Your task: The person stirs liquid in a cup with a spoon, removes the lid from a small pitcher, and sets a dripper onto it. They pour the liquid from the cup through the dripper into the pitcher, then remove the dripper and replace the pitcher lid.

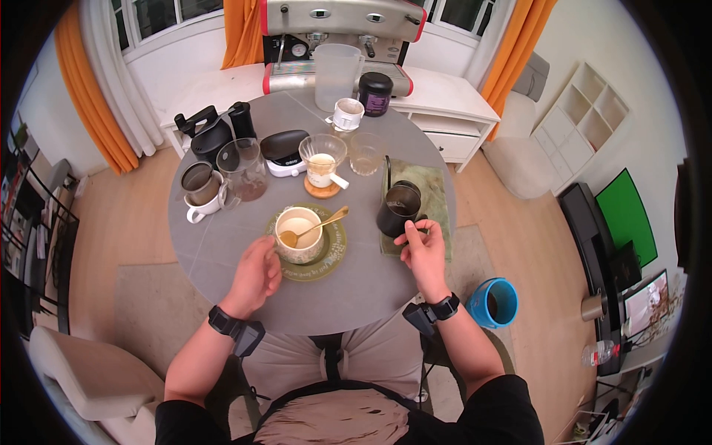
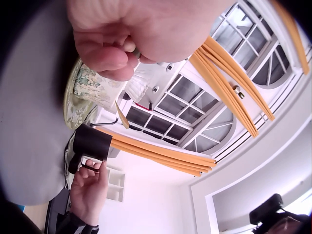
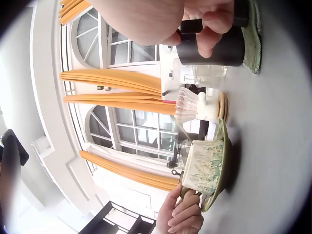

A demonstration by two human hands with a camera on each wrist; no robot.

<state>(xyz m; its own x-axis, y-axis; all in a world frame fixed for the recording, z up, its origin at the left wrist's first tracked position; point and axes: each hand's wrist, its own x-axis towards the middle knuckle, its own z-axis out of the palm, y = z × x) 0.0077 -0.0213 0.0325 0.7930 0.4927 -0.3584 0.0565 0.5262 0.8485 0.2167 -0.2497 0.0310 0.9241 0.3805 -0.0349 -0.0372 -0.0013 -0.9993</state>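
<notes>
In the head view my left hand (image 1: 256,273) is at the near left side of a patterned cup (image 1: 300,254). The right wrist view shows its fingers curled around the cup's olive handle (image 3: 187,191). The cup stands on a green saucer (image 1: 335,258) with lettering and holds a pale, creamy content. A gold spoon (image 1: 338,215) leans in it, its handle over the rim. My right hand (image 1: 425,261) pinches the handle of a black gooseneck pouring pot (image 1: 393,216). This pot stands upright on a green cloth (image 1: 436,194), its thin spout pointing away from me.
Behind the cup are a glass dripper (image 1: 322,148) on a white holder, a wooden coaster (image 1: 321,188) and a clear glass (image 1: 367,156). A glass jug (image 1: 245,174) and a white cup (image 1: 200,213) stand left. A blue bucket (image 1: 478,304) is on the floor.
</notes>
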